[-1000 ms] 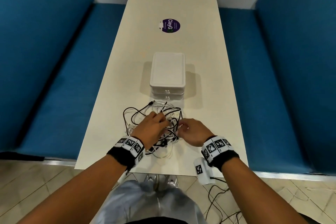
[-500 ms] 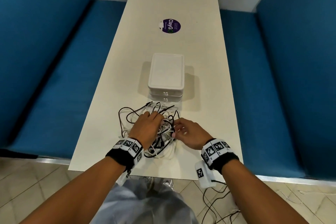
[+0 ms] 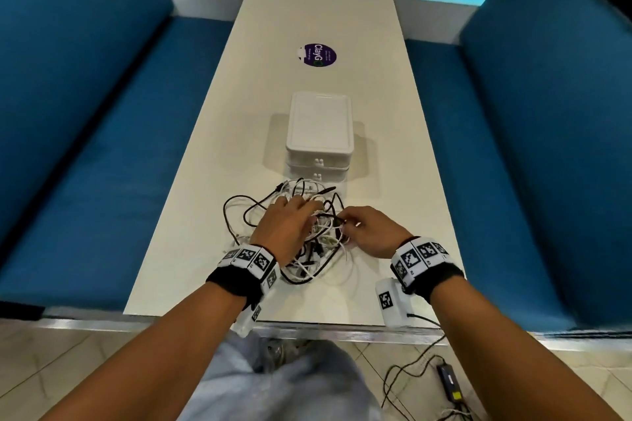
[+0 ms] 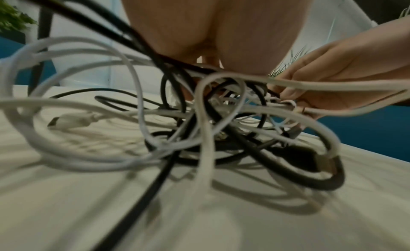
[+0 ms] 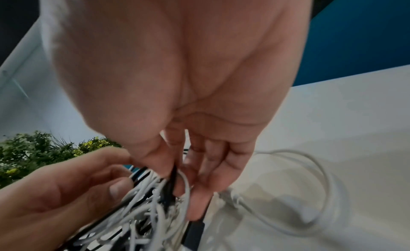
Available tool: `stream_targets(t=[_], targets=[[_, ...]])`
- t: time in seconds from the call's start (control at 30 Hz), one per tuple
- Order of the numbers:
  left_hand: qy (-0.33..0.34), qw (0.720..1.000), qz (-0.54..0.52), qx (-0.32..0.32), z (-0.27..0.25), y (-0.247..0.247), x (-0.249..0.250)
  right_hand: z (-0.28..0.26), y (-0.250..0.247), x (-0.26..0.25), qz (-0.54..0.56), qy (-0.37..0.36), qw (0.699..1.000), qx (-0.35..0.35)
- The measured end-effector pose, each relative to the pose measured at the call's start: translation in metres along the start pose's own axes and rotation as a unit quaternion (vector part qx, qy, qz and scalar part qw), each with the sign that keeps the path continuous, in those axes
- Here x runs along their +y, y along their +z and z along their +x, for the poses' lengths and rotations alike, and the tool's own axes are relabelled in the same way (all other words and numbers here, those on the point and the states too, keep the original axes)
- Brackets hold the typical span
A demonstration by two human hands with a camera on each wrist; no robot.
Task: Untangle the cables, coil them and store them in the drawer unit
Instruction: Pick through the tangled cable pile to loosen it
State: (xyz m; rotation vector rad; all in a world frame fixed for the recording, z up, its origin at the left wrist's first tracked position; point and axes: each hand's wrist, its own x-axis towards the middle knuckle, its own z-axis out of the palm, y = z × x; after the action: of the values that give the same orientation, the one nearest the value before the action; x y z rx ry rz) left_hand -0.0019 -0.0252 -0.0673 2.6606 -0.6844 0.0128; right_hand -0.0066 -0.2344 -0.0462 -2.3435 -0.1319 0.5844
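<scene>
Several light, limp cables [image 3: 301, 232] lie knotted near the desk's [image 3: 191, 249] front edge, before the drawer unit [image 3: 319, 133].
Left hand [image 3: 285, 229] grips the bundle; right hand [image 3: 371, 231] pinches a black strand; plug ends suit pulling.

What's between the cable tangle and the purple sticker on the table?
Head view: the white stacked plastic drawer unit stands between the black-and-white cable tangle and the round purple sticker; beyond the unit, bare cream table.
</scene>
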Motion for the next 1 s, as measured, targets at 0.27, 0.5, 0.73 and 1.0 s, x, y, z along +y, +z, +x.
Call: stream_targets(t=[0.27, 0.5, 0.73, 1.0], targets=[[0.033, 0.993, 0.115, -0.007, -0.006, -0.007, 0.007, -0.012, 0.013, -0.019, 0.056, 0.037, 0.994, 0.091], [0.018, 0.978, 0.205, 0.018, -0.014, -0.007, 0.023, -0.013, 0.016, -0.028, -0.019, 0.013, 0.979, 0.2], [-0.01, 0.998, -0.003, 0.068, -0.001, -0.006, 0.047, -0.028, -0.002, -0.021, -0.036, -0.075, 0.98, 0.179], [0.021, 0.985, 0.169, 0.035, 0.003, 0.008, 0.039, -0.039, -0.011, -0.006, -0.002, -0.036, 0.981, 0.189]])
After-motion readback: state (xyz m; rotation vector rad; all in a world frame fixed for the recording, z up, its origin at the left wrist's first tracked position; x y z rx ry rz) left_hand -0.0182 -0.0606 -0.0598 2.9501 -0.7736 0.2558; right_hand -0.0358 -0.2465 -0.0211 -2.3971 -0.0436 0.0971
